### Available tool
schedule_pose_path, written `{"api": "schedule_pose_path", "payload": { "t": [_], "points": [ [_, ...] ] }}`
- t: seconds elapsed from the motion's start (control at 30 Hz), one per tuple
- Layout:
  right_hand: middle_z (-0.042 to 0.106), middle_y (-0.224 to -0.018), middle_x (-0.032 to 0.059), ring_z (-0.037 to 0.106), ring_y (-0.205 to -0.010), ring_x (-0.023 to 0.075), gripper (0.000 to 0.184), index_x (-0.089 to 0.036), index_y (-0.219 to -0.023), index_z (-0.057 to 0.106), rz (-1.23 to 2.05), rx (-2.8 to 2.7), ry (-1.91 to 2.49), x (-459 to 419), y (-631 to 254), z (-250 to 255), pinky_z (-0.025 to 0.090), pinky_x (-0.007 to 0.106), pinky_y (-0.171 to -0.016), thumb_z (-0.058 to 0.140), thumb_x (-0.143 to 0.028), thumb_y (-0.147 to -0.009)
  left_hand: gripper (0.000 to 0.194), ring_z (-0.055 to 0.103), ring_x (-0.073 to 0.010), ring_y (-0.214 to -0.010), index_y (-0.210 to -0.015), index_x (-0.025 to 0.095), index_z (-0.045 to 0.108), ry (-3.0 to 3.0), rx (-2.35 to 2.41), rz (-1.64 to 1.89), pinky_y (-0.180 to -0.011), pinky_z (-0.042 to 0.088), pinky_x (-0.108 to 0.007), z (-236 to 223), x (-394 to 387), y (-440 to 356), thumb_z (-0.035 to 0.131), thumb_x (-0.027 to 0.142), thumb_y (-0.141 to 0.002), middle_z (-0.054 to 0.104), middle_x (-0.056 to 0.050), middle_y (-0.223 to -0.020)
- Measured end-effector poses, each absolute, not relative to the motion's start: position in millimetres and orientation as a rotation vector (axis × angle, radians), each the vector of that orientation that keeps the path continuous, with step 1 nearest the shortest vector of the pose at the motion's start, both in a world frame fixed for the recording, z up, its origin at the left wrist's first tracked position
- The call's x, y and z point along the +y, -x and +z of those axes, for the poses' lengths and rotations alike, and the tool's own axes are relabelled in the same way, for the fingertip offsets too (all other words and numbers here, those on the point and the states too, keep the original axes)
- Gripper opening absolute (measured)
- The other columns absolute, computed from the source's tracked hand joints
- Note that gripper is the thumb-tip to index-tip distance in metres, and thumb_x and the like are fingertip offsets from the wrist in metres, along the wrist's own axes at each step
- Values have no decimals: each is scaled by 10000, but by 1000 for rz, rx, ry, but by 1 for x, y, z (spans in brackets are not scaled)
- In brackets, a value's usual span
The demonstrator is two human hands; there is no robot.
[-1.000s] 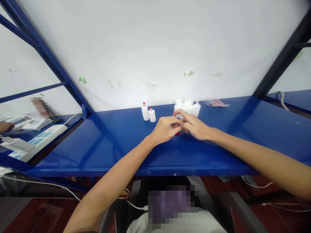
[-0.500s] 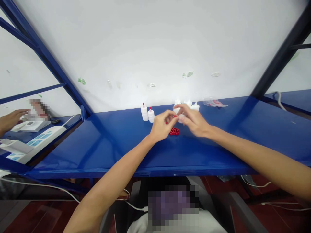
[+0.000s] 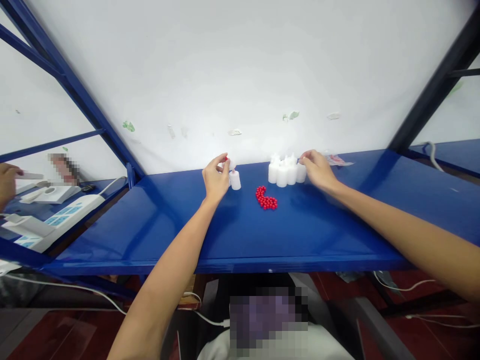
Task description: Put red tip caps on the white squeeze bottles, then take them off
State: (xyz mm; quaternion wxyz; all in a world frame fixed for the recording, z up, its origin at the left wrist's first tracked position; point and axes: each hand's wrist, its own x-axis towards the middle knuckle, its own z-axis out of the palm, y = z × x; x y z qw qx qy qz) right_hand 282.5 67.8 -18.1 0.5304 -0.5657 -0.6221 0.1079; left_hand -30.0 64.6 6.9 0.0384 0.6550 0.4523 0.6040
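Observation:
My left hand is closed, pinching a white squeeze bottle with a red cap at its tip; the fingers hide part of it. Just below it stands another white bottle, upright on the blue table. At the right, my right hand has its thumb and fingers closed at the top of a white bottle. That bottle stands at the right end of a tight group of white nozzle bottles. Small red caps lie in a curved cluster between the hands.
A clear plastic bag with red pieces lies against the wall behind my right hand. To the left, past the blue frame post, are a white power strip and another person's hand. The blue table's front edge runs before me.
My hands have parted from above the red caps. The left moved left with a capped bottle to the standing bottles; the right moved right to the bottle group. The whole cap cluster now shows.

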Motion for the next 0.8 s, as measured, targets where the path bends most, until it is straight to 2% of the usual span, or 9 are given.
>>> {"api": "schedule_pose_path", "payload": {
  "t": [0.13, 0.33, 0.47, 0.57, 0.7, 0.8],
  "points": [
    [580, -777, 22, 502, -742, 196, 59, -228, -732, 539, 422, -1407, 1370, 73, -283, -25, 363, 323, -652, 522, -272, -766, 226, 635, -117, -616, -1078, 205, 690, -2102, 1384, 1783, -674, 516, -263, 5, 64, 27, 627, 268, -870, 755, -39, -949],
    [529, -680, 11, 476, -676, 182, 77, -229, -657, 503, 575, -1214, 1281, 77, -286, -27, 344, 310, -575, 534, -285, -700, 199, 597, -125, -586, -1026, 215, 718, -2222, 1471, 1659, -683, 489, -285, 0, 71, 28, 614, 307, -883, 758, -28, -897],
    [559, -675, 39, 530, -651, 210, 96, -240, -665, 469, 652, -1181, 1223, 77, -285, -28, 387, 342, -540, 544, -294, -691, 197, 625, -154, -703, -1049, 227, 704, -2331, 1519, 1633, -726, 480, -294, -1, 71, 29, 604, 282, -888, 731, -22, -892],
    [546, -630, 47, 548, -592, 224, 141, -249, -668, 446, 712, -1147, 1184, 72, -282, -30, 401, 369, -498, 542, -336, -724, 187, 614, -179, -803, -1036, 236, 712, -2418, 1616, 1663, -732, 472, -305, 0, 70, 30, 616, 286, -883, 668, -47, -961],
    [511, -567, 33, 497, -496, 192, 183, -251, -622, 450, 643, -1050, 1209, 59, -270, -28, 382, 357, -456, 557, -341, -741, 187, 550, -225, -933, -1022, 239, 723, -2518, 1716, 1722, -788, 472, -347, 0, 75, 33, 619, 321, -889, 550, -92, -1074],
    [474, -516, 12, 446, -440, 166, 251, -250, -574, 425, 588, -1056, 1251, 45, -257, -20, 333, 335, -424, 559, -341, -766, 190, 508, -242, -977, -1029, 233, 717, -2572, 1719, 1723, -853, 459, -382, -1, 81, 35, 609, 318, -899, 516, -99, -1089]
  ]
}}
